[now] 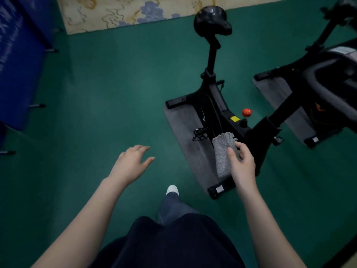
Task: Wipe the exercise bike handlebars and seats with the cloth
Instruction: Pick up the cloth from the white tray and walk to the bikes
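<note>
Head view is looking down on a black exercise bike [218, 105] standing on a grey mat [183, 132] over green floor [106, 93]. Right hand [242, 164] is gripping the grey cloth [224, 153], thumb and fingers curled around one long edge, the cloth hanging in the air above the bike's frame and touching no part of it. Left hand [133, 163] is hovering over the floor, fingers loosely spread, holding nothing.

Seat [211, 21] is standing well apart from the cloth, at the far end of the bike. Handlebars [316, 80] are rising at the right, partly cut off by the picture's edge and blurred. A red knob [247, 112] is showing on the frame between them. A second bike's mat [278, 97] is lying just beyond.

Judgement: wiping is not under way at this instant; this is reading as an approach or a change between surfaces. Which parts are already clean cannot be told. Next move is calling for carrying the cloth to the handlebars, the nearer surface, pressing it flat against the grip and drawing it along the bend; the free hand may be needed for steadying.
</note>
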The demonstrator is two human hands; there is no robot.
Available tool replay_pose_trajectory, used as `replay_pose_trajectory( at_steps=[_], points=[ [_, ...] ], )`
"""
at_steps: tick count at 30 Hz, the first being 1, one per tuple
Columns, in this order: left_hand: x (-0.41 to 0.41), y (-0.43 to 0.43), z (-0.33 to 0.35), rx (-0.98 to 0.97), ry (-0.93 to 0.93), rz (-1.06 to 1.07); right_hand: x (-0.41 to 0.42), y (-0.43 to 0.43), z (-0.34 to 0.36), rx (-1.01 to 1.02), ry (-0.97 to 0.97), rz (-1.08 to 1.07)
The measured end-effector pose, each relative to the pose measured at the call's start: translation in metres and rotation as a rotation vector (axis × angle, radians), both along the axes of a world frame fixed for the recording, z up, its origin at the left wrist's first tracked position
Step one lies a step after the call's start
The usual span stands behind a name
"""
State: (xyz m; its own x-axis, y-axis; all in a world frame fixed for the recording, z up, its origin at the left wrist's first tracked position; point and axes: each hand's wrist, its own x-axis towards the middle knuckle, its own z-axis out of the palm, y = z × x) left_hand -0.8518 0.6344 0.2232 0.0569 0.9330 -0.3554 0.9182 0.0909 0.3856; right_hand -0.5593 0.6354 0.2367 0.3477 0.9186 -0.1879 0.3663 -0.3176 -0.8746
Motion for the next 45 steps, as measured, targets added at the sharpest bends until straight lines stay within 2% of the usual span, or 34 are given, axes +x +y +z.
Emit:
replay_pose_trajectory(
  at_steps=[12,20,28,35,45],
  points=[
    [0.001,0.140,0.009,0.066,0.061,-0.147,-0.028,0.123,0.009,0.021,0.039,0.009],
    [-0.052,0.248,-0.005,0.115,0.042,-0.321,-0.091,0.195,-0.002,0.044,-0.055,-0.199],
    [-0.091,0.360,0.000,0.103,-0.011,-0.583,-0.155,0.239,0.005,0.008,-0.078,-0.516],
    [-0.045,0.420,0.000,0.088,-0.077,-0.827,-0.147,0.231,0.011,-0.023,-0.084,-0.808],
    [0.090,0.488,0.013,0.172,-0.098,-1.112,-0.082,0.249,0.007,0.068,-0.099,-1.095]
  ],
)
